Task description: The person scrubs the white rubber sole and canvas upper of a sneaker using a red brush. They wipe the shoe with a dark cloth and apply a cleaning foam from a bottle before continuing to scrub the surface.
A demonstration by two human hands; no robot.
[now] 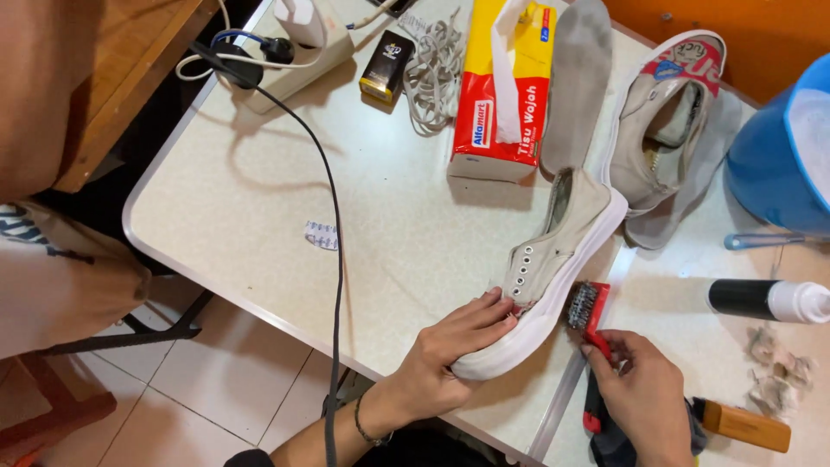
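Note:
A beige canvas sneaker (553,259) with a white sole and no laces lies on the table. My left hand (445,355) grips its toe end, fingers across the upper by the eyelets. My right hand (640,393) holds a red-handled brush (588,316), its bristles against the side of the white sole. The second sneaker (661,121) lies at the back right, and a grey insole (575,78) rests between it and the tissue pack.
A red and yellow tissue pack (506,86), grey laces (432,69), a small black box (386,65) and a power strip (298,43) lie at the back. A blue bucket (778,147), black and white bottle (765,300), blue-handled tool (761,240), crumpled tissues (774,372) and a wooden handle (743,425) are on the right. A black cable (333,259) crosses the table (259,199).

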